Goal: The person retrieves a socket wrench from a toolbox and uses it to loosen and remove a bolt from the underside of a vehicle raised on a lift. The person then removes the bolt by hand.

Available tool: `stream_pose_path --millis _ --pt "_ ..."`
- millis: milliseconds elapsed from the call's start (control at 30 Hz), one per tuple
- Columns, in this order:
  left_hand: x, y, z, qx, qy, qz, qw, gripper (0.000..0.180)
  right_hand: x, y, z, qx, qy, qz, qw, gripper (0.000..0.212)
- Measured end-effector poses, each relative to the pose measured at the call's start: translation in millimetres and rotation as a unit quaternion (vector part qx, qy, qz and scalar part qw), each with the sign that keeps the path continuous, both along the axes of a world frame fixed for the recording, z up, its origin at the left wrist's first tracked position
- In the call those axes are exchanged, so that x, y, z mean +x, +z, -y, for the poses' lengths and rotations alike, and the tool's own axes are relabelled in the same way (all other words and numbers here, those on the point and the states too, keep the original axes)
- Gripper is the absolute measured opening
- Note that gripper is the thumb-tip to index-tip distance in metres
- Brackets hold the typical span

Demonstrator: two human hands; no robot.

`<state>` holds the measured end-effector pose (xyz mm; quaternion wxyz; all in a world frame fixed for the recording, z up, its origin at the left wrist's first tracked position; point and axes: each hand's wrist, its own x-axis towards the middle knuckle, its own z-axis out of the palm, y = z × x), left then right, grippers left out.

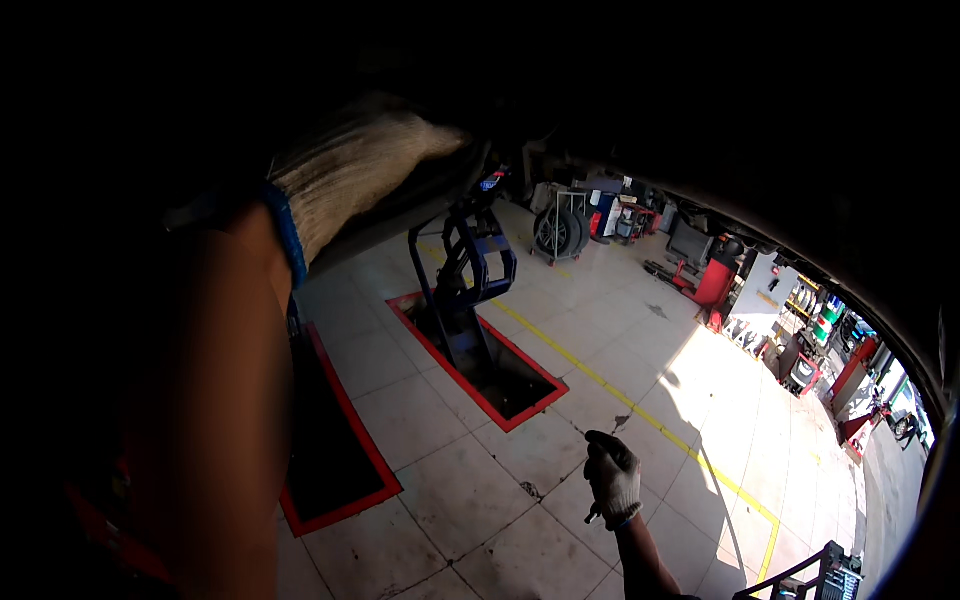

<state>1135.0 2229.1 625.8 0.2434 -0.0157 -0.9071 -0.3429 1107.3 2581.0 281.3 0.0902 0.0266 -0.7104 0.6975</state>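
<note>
My left hand [355, 170], in a worn pale knit glove with a blue cuff, reaches up against the dark underside of a raised vehicle. Its fingertips fade into shadow, so what they touch is hidden. Lower down, my right hand [613, 475] hangs over the tiled floor in a white glove with dark-coated fingers. Those fingers are curled closed. A small metal end [592, 516] pokes out below the fist near the wrist; the rest of that thing is covered by the hand.
A blue lift frame [475, 260] rises from a red-edged floor pit [537, 409]. Another red-edged pit [355, 505] lies nearer, at left. Beyond are a wheel rack [568, 230] and a red machine [716, 280]. A tool cart [825, 575] stands at lower right.
</note>
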Motion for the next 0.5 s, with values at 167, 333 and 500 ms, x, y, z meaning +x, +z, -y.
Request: stream_pose_path --millis 167,333,500 --pt "-14 -10 8 0.037 0.032 -0.044 0.998 0.067 2 2 2 -0.011 -0.002 0.0 1.0 0.03" --pt "-22 -9 12 0.029 0.043 -0.026 0.998 0.066 -3 -8 -2 -0.019 -0.004 -0.005 1.0 0.03" --pt "-19 0 14 0.011 0.042 -0.007 0.999 0.063 -1 -5 -1 -0.009 -0.002 -0.005 1.0 0.03"
